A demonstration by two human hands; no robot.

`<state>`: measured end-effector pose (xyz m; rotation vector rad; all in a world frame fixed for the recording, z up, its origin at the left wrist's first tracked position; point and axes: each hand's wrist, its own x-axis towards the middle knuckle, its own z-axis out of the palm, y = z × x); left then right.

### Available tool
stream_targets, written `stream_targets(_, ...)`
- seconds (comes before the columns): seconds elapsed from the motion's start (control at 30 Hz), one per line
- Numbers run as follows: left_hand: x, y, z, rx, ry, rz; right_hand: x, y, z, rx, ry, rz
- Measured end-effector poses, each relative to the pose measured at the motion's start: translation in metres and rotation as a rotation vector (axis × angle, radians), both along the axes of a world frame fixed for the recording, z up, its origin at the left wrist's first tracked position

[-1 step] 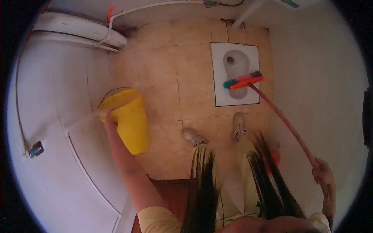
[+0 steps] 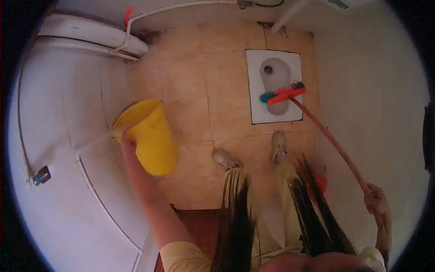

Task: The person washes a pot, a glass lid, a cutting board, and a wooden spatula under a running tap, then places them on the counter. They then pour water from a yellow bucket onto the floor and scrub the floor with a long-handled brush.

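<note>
A yellow bucket (image 2: 156, 143) is tilted on the left, its mouth toward the left wall. My left hand (image 2: 128, 136) is closed on its near rim. A pale streak, apparently water, runs from the side of the wall tap (image 2: 42, 176) to the bucket's mouth. My right hand (image 2: 376, 199), at the right, is wrapped round the long reddish handle of a broom (image 2: 333, 138). The orange broom head, with green, pink and dark bristles, lies across the white squat toilet (image 2: 255, 111). Whether the bristles touch the pan is unclear.
Tan floor tiles (image 2: 186, 77) surround the toilet. White pipes (image 2: 90, 36) run along the far left corner. A red object (image 2: 319, 186) stands by the right wall, partly behind hanging hair. A dark red threshold (image 2: 199, 226) lies near my feet, and walls close in on both sides.
The bucket has tipped a little, so more of its inside shows and its base sits slightly higher in view. My left hand has shifted slightly with it. The broom has barely moved.
</note>
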<state>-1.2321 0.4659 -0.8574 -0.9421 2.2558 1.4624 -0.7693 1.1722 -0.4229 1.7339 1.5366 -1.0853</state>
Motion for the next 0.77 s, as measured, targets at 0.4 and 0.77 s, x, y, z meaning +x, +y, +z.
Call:
stream_targets(0.4,0.030,0.002,-0.080,0.558,0.144,0.066,-0.013,-0.049,0.011,-0.003,0.186,-0.086)
stream_targets(0.77,0.041,0.041,-0.012,-0.070,-0.756,-0.419,-0.026,-0.082,0.023,-0.023,0.162,-0.105)
